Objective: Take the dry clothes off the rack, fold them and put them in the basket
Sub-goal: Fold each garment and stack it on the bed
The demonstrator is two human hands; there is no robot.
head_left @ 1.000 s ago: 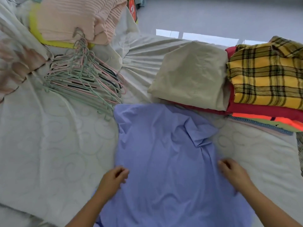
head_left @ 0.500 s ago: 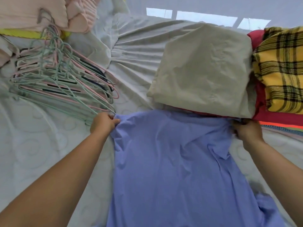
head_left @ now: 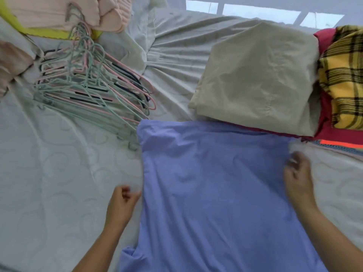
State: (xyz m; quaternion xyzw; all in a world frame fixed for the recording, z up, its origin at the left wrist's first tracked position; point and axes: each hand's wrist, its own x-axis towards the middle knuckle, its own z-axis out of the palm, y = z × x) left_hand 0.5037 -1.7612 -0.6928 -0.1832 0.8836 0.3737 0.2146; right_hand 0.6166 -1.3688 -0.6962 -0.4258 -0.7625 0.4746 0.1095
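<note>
Two hands had let go of the far corners of the blue shirt [head_left: 212,183] and come back toward the near side. Half a sec before, they were pinching those corners, up by the hangers [head_left: 94,91] and the beige folded cloth [head_left: 255,79]. Now the shirt's far edge lay flat & straight, right up against the near edge of the beige cloth.

L hand [head_left: 122,201] was over the bed sheet [head_left: 49,183], just beside the shirt's left edge, fingers loosely bent w/ nothing in them. R hand [head_left: 298,173] was at the shirt's right edge. It was blurry, so I couldn't tell if its fingers held the cloth or only touched it.

The shirt lay spread out in the middle of the bed, between both hands, not folded yet. Prob. the smoothing was done and folding the sides in came next.

Folded stuff sat far right: a yellow check cloth [head_left: 345,79] on a red one [head_left: 324,107]. Pink clothes [head_left: 59,12] sat far left. No basket in view.
</note>
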